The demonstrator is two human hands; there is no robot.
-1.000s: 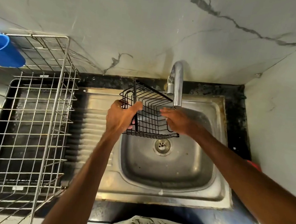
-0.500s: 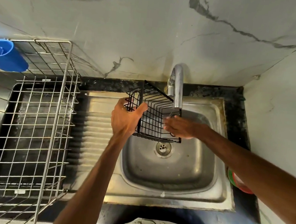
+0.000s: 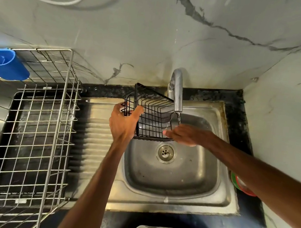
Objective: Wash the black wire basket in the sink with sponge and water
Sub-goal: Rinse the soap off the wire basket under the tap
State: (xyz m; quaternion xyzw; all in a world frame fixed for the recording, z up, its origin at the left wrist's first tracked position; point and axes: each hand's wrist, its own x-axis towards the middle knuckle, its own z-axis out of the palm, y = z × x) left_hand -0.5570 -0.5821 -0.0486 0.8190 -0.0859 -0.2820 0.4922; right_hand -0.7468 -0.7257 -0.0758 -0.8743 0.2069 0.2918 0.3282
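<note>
Basket (image 3: 152, 119) of black wire hangs tilted over the sink's (image 3: 173, 203) back-left corner, right under the tap (image 3: 177, 90), presumably to catch water. Left hand (image 3: 124, 124) grips its left wall, fingers curled; right hand's (image 3: 184, 136) straight fingers steady the near-right corner.

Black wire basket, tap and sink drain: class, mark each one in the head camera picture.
black wire basket (image 3: 152, 121): head view, on the middle of its wire grid.
tap (image 3: 177, 90): head view, midway down the curved metal spout.
sink drain (image 3: 165, 152): head view, on the centre of the round strainer.
</note>
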